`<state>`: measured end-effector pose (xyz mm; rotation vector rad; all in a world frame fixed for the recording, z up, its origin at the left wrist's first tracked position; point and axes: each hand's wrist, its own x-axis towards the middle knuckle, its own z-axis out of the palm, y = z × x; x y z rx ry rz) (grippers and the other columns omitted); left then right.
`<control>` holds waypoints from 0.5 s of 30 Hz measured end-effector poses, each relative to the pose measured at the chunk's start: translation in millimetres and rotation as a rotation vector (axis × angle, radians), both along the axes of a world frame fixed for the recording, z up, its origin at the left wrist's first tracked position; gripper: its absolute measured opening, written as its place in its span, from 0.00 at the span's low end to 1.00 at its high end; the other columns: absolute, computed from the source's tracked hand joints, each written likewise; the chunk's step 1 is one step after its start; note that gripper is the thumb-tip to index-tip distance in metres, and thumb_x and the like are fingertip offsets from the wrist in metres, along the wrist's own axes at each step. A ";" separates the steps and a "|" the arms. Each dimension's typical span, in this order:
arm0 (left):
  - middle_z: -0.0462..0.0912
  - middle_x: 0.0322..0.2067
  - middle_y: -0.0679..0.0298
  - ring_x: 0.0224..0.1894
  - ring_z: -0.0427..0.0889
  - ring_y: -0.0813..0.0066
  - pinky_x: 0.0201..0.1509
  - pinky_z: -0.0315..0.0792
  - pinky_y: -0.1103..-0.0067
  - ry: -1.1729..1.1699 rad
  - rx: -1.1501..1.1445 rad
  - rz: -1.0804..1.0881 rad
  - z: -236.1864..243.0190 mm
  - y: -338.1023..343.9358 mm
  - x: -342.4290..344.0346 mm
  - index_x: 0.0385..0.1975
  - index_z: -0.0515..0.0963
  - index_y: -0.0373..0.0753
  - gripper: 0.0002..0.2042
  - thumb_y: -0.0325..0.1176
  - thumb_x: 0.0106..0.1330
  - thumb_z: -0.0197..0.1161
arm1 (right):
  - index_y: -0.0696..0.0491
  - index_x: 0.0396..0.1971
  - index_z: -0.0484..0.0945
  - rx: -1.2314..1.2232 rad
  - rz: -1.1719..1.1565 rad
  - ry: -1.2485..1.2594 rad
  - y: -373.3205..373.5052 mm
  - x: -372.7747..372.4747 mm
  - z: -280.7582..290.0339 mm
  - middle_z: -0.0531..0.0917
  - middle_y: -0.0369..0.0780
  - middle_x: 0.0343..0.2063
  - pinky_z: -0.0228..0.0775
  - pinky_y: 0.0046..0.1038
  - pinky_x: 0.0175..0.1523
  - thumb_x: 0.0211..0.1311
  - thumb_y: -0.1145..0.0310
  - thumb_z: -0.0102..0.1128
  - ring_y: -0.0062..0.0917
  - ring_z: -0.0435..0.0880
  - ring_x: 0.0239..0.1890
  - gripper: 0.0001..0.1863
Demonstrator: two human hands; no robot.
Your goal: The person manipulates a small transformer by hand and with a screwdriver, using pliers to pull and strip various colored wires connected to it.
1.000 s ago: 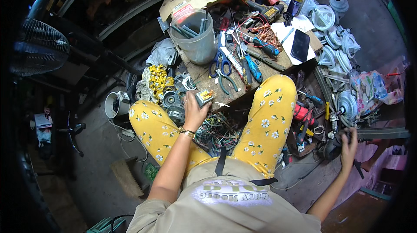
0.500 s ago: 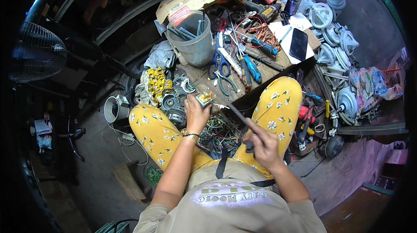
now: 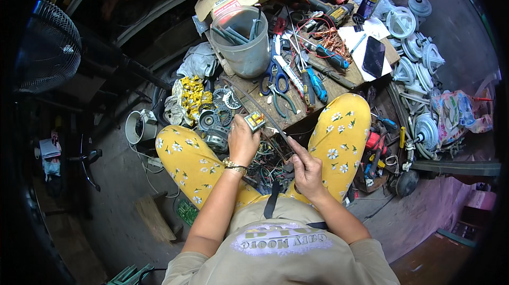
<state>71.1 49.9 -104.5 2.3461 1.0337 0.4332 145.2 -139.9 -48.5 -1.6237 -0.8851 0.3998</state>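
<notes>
My left hand [image 3: 244,141] grips a small transformer [image 3: 255,120] with a silvery metal core and yellow wrapping, held above the tangle of wires between my knees. My right hand [image 3: 308,171] is closed around the near end of a long, thin, dark metal bar [image 3: 280,132], index finger stretched along it. The bar slants away to the far left, passing close by the transformer's right side; I cannot tell whether they touch. What kind of tool the bar is does not show clearly. Loose coloured wires [image 3: 265,165] lie below both hands.
On the wooden bench ahead are a plastic bucket [image 3: 241,57], blue-handled scissors [image 3: 274,75], pliers [image 3: 281,99], screwdrivers [image 3: 318,86] and a phone [image 3: 373,57]. Motor parts [image 3: 214,118] lie by my left knee. White plastic parts [image 3: 413,72] pile up at the right; a fan [image 3: 50,49] stands left.
My right hand has shifted slightly left, and the bar now reaches far past the transformer instead of ending short of it. The left hand still holds the transformer in nearly the same place.
</notes>
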 end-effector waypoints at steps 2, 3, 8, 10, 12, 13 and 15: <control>0.76 0.41 0.40 0.44 0.77 0.41 0.46 0.73 0.59 0.021 -0.012 -0.009 2.3 0.1 -1.6 0.44 0.61 0.30 0.25 0.30 0.53 0.69 | 0.59 0.58 0.73 0.001 -0.004 0.005 -0.1 -0.9 -1.0 0.81 0.51 0.51 0.76 0.28 0.49 0.62 0.83 0.50 0.38 0.85 0.47 0.23; 0.76 0.41 0.40 0.43 0.78 0.41 0.46 0.73 0.59 0.039 -0.036 -0.009 3.6 1.0 -1.4 0.45 0.61 0.30 0.25 0.30 0.54 0.68 | 0.59 0.58 0.73 0.003 -0.006 0.011 0.4 -1.3 -0.2 0.81 0.51 0.51 0.75 0.28 0.49 0.62 0.83 0.50 0.38 0.85 0.47 0.23; 0.76 0.42 0.39 0.42 0.79 0.40 0.43 0.74 0.58 0.042 -0.039 -0.002 2.1 0.2 -3.7 0.47 0.59 0.29 0.25 0.29 0.54 0.67 | 0.59 0.58 0.74 -0.029 -0.017 0.016 -3.4 -4.4 3.1 0.82 0.51 0.50 0.76 0.28 0.46 0.62 0.82 0.50 0.36 0.87 0.42 0.22; 0.76 0.42 0.39 0.42 0.79 0.40 0.44 0.75 0.59 0.018 -0.036 0.002 2.6 0.9 -2.6 0.47 0.60 0.29 0.25 0.28 0.54 0.66 | 0.59 0.57 0.74 -0.048 -0.017 0.035 -3.9 -5.9 4.8 0.82 0.52 0.49 0.77 0.28 0.44 0.62 0.82 0.50 0.34 0.87 0.39 0.22; 0.76 0.42 0.39 0.43 0.79 0.40 0.44 0.75 0.59 0.040 -0.059 -0.010 5.7 0.3 -1.7 0.47 0.60 0.29 0.25 0.27 0.54 0.66 | 0.59 0.58 0.74 -0.019 -0.052 -0.007 -1.6 -7.7 -1.4 0.83 0.51 0.45 0.77 0.29 0.40 0.62 0.82 0.50 0.33 0.86 0.34 0.23; 0.76 0.41 0.39 0.43 0.79 0.40 0.44 0.75 0.59 0.049 -0.071 -0.016 6.9 -0.1 -0.9 0.46 0.60 0.28 0.25 0.27 0.54 0.66 | 0.58 0.58 0.74 -0.005 -0.068 -0.030 0.3 -8.6 -3.0 0.84 0.51 0.43 0.76 0.30 0.39 0.62 0.82 0.50 0.33 0.86 0.32 0.23; 0.76 0.41 0.39 0.43 0.79 0.40 0.44 0.75 0.59 0.050 -0.034 -0.017 7.5 1.3 0.5 0.46 0.60 0.28 0.25 0.27 0.54 0.66 | 0.57 0.59 0.74 -0.020 -0.082 -0.053 9.9 -8.1 -3.1 0.84 0.50 0.36 0.75 0.31 0.36 0.61 0.82 0.51 0.34 0.84 0.29 0.24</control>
